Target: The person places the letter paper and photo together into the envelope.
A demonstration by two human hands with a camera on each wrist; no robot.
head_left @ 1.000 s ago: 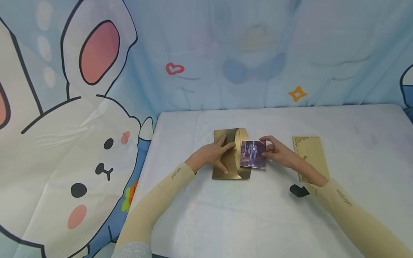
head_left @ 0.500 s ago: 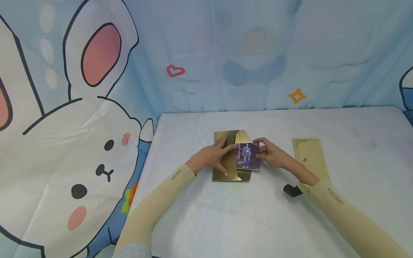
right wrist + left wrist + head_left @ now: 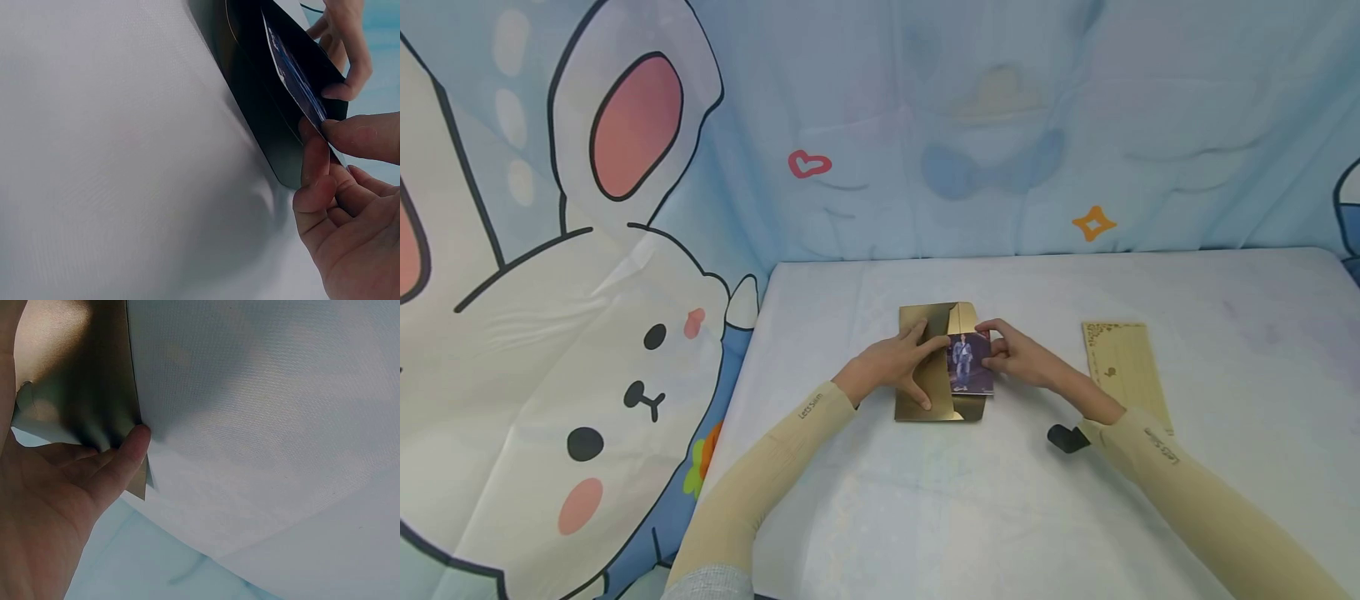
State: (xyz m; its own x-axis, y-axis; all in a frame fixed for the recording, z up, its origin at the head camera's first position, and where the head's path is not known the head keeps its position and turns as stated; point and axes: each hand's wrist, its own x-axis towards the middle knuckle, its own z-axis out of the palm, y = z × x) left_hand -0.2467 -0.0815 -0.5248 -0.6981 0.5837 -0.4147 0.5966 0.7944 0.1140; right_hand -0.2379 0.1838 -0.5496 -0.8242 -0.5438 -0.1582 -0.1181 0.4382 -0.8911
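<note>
A gold envelope (image 3: 936, 387) lies on the table with its flap side facing right. My left hand (image 3: 891, 365) rests on it with fingers spread, its fingertips at the envelope's mouth in the right wrist view. My right hand (image 3: 1018, 354) pinches the right edge of a square photo (image 3: 970, 364) of a standing person between thumb and fingers. The left part of the photo is inside the envelope's mouth, hidden under the front panel. In the right wrist view the photo (image 3: 294, 75) stands tilted between the dark inner walls of the envelope.
To the right on the white-covered table (image 3: 880, 517) lies a pale yellow card (image 3: 1123, 367) with a decorated border. A black wrist device (image 3: 1067, 438) sits at the right sleeve. Behind and at left hangs a blue cartoon curtain (image 3: 865, 125).
The right hand has moved left with the photo, sliding its left side into the envelope, so less of it shows. The left hand has stayed on the envelope.
</note>
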